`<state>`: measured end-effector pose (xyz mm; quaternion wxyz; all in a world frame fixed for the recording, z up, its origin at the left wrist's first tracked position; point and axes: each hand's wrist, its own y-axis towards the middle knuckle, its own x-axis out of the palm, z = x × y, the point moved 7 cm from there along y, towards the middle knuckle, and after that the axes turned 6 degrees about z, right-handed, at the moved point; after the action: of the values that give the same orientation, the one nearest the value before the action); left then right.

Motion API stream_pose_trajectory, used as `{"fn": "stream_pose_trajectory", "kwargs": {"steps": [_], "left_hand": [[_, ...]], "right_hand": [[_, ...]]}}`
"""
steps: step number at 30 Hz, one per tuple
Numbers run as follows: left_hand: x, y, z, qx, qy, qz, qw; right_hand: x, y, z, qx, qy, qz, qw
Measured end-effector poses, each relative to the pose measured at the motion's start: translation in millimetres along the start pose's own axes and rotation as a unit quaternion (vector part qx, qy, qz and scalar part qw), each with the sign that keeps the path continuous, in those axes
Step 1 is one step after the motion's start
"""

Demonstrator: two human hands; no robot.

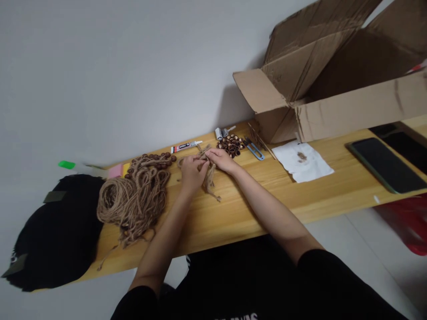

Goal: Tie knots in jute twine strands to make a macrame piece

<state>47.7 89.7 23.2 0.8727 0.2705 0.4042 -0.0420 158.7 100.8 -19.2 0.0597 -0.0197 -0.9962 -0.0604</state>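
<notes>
Both hands meet over a small bunch of jute cord [209,180] near the middle of the wooden table. My left hand [193,173] has its fingers closed on the cord from the left. From the right, my right hand [220,159] pinches the cord's upper part. Loose strands hang toward the table's front edge, and the exact grip points are partly hidden by the fingers. To the left lies a big heap of jute cord [140,200] with a coil in it. Brown beads [151,160] lie behind that heap. Just beyond the right hand is a pile of dark brown shell-like pieces [231,145].
A glue tube [187,146] lies by the wall. Blue thread snips [254,149], a stained white tissue [302,162] and a phone [387,164] are to the right. An open cardboard box [333,106] stands behind them. A black bag [63,231] occupies the left end.
</notes>
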Motion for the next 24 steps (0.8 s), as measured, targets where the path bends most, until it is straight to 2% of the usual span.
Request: {"fn": "stream_pose_trajectory", "kwargs": {"steps": [4,9,17,24], "left_hand": [[14.1,0.8,-2.6,-0.052,-0.026,-0.036,0.998],[18.2,3.1,-3.1,-0.071,-0.043,-0.066,0.994],[18.4,-3.0,-4.8,-0.021,-0.031,-0.073,0.997],[23.2,-6.5,-4.8,0.037,-0.08,-0.118,0.989]], "right_hand": [[-1.1,0.2,0.5,0.007,0.004,0.005,1.0],[-0.1,-1.4,-1.8,-0.012,-0.004,-0.003,1.0],[0.5,0.1,0.2,-0.058,-0.053,0.014,0.997],[-1.8,-4.8,-4.8,-0.089,-0.114,0.034,0.989]]}}
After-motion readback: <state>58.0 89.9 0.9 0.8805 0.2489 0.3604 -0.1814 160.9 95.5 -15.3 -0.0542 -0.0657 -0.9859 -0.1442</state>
